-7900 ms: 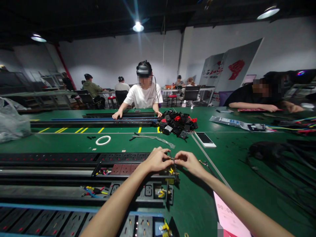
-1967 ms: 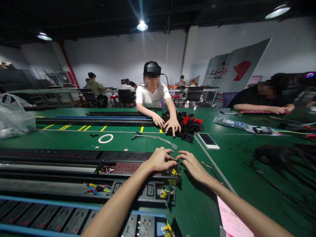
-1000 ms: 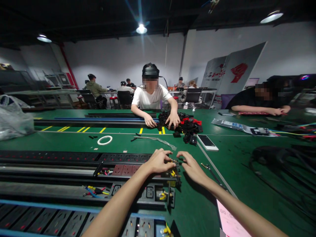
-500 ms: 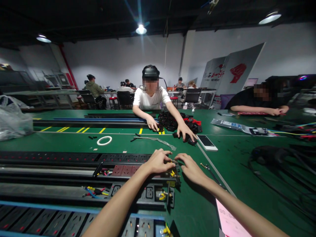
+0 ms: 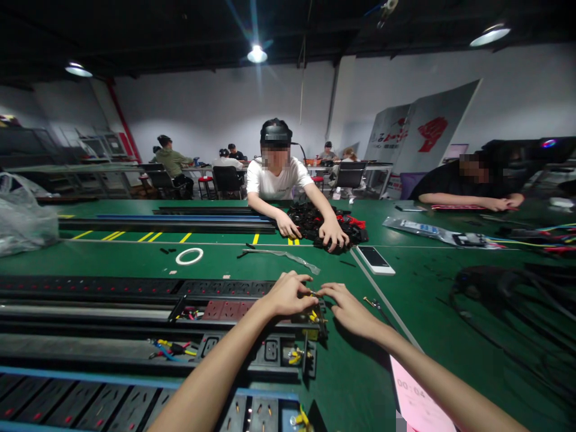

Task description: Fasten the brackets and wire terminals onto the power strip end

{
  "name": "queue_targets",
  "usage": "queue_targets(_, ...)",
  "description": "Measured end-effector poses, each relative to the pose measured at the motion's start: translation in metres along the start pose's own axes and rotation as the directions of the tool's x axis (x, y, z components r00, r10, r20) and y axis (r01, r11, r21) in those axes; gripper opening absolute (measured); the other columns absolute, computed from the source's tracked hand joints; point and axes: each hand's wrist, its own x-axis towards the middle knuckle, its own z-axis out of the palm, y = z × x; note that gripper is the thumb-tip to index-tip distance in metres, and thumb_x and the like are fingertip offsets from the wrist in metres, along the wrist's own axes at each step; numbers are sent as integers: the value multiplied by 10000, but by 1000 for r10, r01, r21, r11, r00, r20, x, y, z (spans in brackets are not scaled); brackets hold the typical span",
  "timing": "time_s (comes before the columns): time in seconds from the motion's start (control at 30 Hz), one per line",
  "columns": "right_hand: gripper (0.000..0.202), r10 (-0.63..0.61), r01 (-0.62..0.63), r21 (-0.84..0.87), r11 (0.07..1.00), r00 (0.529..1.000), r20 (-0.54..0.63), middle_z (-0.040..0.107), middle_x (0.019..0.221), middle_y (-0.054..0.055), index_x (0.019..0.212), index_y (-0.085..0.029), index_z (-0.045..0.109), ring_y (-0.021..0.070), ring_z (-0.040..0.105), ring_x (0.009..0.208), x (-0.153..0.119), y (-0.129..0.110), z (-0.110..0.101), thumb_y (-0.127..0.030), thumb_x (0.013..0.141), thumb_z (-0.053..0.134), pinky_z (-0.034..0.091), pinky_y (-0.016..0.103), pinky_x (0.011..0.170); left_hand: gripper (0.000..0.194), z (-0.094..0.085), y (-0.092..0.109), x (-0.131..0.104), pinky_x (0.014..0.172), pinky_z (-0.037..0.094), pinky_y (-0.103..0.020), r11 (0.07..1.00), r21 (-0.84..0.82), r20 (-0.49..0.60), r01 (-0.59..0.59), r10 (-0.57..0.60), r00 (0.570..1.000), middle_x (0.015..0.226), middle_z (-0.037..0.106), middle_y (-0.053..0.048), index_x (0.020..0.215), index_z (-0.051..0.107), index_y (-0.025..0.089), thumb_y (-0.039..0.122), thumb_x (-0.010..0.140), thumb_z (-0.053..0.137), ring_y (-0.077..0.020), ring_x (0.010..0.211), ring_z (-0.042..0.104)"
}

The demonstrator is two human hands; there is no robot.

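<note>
My left hand (image 5: 288,294) lies over the right end of the rearmost power strip (image 5: 225,288), a long black rail of sockets. Its thumb and forefinger come together at a small brass-coloured part at that end. From the right, my right hand (image 5: 348,307) meets it there, fingertips closed by the same part; what they pinch is too small to tell. Below the hands, yellow wires (image 5: 314,315) stick out at the end. A second strip (image 5: 270,351) with an open end and a blue-edged strip (image 5: 81,399) lie nearer me.
A screwdriver-like tool (image 5: 375,305) lies right of my right hand, near a pink sheet (image 5: 418,396). Beyond are a white phone (image 5: 375,261), a tape ring (image 5: 189,257) and a black heap of parts (image 5: 310,221) under a co-worker's hands. Black cables (image 5: 490,294) lie right.
My right fingertips have closed in slightly toward the strip's end; my left hand stays put. The co-worker opposite has drawn one hand back from beside the phone to the black heap.
</note>
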Motion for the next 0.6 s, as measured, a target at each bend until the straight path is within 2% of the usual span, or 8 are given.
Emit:
queue_targets(0.17,595,3,-3,8,1000,999,-35,598,1236,75,1167,-223,595,221,516,1220,1,-1,1,-10,650,389,345,452,1103,311,-1,1,0,958,449,-422,1000,14,2,4,-4,1000,1334,630,-54,945,798,252,481,883,597,-290,1089,602)
queue_targets(0.3,530,-2,2,-23,1000,1000,-2,614,1219,93,1086,-202,644,238,523,1213,0,-3,-1,-13,647,414,358,437,1094,315,-1,1,0,977,439,-429,1000,6,-4,1,-1,1000,1326,635,-56,944,798,250,485,882,598,-292,1107,595)
queue_targets(0.4,554,19,-21,-34,999,999,-42,615,1217,90,1130,-211,631,242,532,1194,0,-6,-1,-13,667,402,362,462,1083,308,-2,1,0,963,444,-424,1000,9,1,8,-8,1000,1328,633,-48,929,800,254,481,882,597,-291,1098,598)
queue_targets(0.5,575,17,-17,-81,997,1000,-3,623,1242,74,1140,-224,637,219,532,1216,1,-11,-1,-5,662,403,370,428,1086,299,-2,2,-1,961,443,-424,1000,13,6,-2,2,1000,1327,634,-49,951,796,257,473,882,601,-291,1103,596)
queue_targets(0.6,503,88,-80,-173,982,995,39,642,1247,84,1133,-207,659,208,563,1206,3,-13,-7,-32,716,439,396,366,1064,297,-1,2,-1,962,443,-421,1000,12,-3,1,-1,1000,1326,635,-47,906,800,249,475,880,608,-286,1104,594)
